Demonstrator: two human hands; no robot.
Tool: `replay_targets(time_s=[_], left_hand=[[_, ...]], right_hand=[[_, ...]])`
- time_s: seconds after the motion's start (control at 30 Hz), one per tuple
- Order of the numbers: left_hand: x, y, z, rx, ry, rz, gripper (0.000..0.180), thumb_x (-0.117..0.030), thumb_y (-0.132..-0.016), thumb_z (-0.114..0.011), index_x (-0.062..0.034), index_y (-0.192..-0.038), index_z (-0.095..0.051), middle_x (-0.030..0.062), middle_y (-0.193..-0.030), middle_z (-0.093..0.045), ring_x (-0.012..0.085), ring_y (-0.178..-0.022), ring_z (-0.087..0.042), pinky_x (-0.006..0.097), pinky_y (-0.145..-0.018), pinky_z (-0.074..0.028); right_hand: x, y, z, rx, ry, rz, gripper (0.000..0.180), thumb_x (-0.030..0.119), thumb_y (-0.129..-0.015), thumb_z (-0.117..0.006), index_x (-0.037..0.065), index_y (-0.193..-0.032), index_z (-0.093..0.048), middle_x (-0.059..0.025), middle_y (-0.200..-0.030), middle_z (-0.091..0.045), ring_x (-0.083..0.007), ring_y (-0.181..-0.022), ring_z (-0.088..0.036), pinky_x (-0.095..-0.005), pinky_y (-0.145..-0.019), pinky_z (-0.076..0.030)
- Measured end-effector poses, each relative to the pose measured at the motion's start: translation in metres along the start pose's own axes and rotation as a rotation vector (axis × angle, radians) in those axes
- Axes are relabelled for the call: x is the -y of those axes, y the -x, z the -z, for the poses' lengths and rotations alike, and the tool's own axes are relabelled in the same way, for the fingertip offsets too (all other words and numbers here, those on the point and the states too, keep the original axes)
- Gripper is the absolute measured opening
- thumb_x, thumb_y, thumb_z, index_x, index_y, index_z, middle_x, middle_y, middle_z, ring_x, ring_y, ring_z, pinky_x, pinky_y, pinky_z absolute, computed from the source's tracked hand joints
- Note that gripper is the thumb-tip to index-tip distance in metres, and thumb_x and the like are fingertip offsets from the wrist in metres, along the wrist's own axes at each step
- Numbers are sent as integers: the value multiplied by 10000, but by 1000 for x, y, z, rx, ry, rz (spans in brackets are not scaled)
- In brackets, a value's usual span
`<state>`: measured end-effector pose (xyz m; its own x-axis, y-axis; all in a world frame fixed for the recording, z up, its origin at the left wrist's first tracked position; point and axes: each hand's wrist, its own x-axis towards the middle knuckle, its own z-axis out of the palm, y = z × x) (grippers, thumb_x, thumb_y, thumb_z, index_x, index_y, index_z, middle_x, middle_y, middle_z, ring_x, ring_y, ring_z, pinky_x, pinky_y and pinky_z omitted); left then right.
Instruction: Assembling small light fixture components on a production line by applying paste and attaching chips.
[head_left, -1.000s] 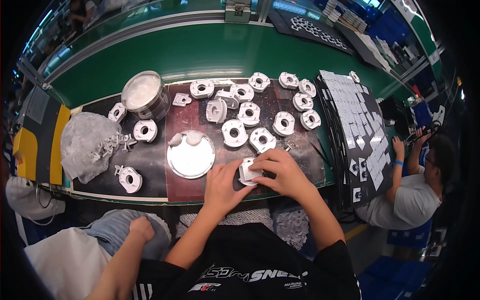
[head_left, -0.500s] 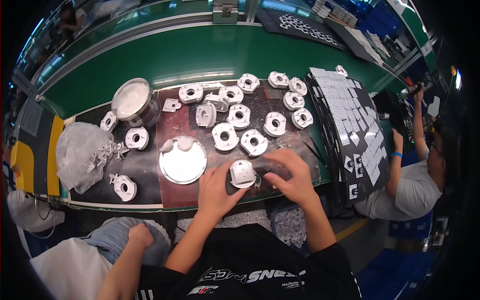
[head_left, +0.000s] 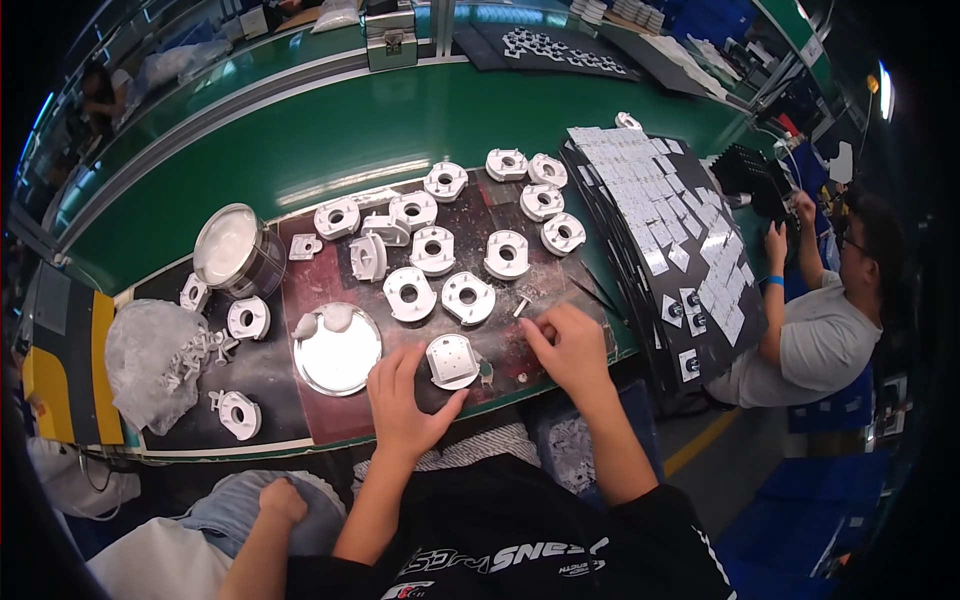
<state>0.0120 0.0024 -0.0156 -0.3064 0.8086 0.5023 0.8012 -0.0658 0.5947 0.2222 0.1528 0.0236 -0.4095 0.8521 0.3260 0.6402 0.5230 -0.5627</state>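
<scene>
At the near edge of the bench, the left hand point(head_left: 400, 400) lies flat with fingers spread, its thumb touching a white square plastic part point(head_left: 452, 361) that sits loose on the dark mat point(head_left: 300, 290). The right hand point(head_left: 570, 345) rests just beside it toward the right, fingertips pressed together on the mat; whether they pinch anything I cannot tell. A small screw point(head_left: 521, 303) lies just beyond that hand. My worry: the part sits so near the edge that a nudge of the thumb could tip it off. Farther in, the round metal dish point(head_left: 338, 350) and white ring-shaped parts point(head_left: 468, 297) crowd close, so a sweeping wrist might scatter them.
</scene>
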Motion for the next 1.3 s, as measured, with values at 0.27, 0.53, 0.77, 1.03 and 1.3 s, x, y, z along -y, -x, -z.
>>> replay_targets(time_s=[0.27,0.53,0.77,1.03,1.3], left_hand=[[-2,1,0,-13,20,-4,704,-236,-735,-892,-59,-1347,-593,137,-1242,-608,347,-1129,-553,464,-986,-429],[-1,3,-1,-37,44,-14,686,-216,-733,-890,-50,-1332,-598,143,-1214,-614,348,-1105,-559,459,-967,-434],[-8,13,11,-229,199,-81,312,-31,-746,-835,-57,-1031,-710,99,-966,-689,304,-889,-638,407,-816,-478],[-60,7,16,242,930,320,268,-81,-992,-671,-5,-1248,-698,106,-1147,-709,213,-1041,-663,336,-903,-525],[-42,32,-2,374,1616,787,211,-224,-1073,-632,-19,-1124,-637,41,-1077,-670,107,-950,-628,287,-868,-536]], right_hand=[[-9,-9,-34,-77,181,-182,324,309,-846,-837,60,-821,-630,-113,-815,-643,-367,-679,-639,-502,-625,-507],[-21,-9,-27,-113,8,-163,209,168,-864,-805,25,-913,-660,-122,-847,-637,-340,-736,-634,-454,-672,-514],[13,21,-3,-21,-683,-198,91,-15,-879,-776,-10,-962,-738,9,-865,-600,-53,-702,-523,-214,-614,-408],[58,63,-10,179,-1231,-98,157,-24,-881,-799,-7,-1031,-757,-40,-1047,-578,-112,-928,-550,-232,-784,-439],[64,72,-24,134,-1153,-65,169,-11,-859,-820,0,-1018,-764,-57,-1151,-579,-162,-1078,-560,-288,-970,-431]])
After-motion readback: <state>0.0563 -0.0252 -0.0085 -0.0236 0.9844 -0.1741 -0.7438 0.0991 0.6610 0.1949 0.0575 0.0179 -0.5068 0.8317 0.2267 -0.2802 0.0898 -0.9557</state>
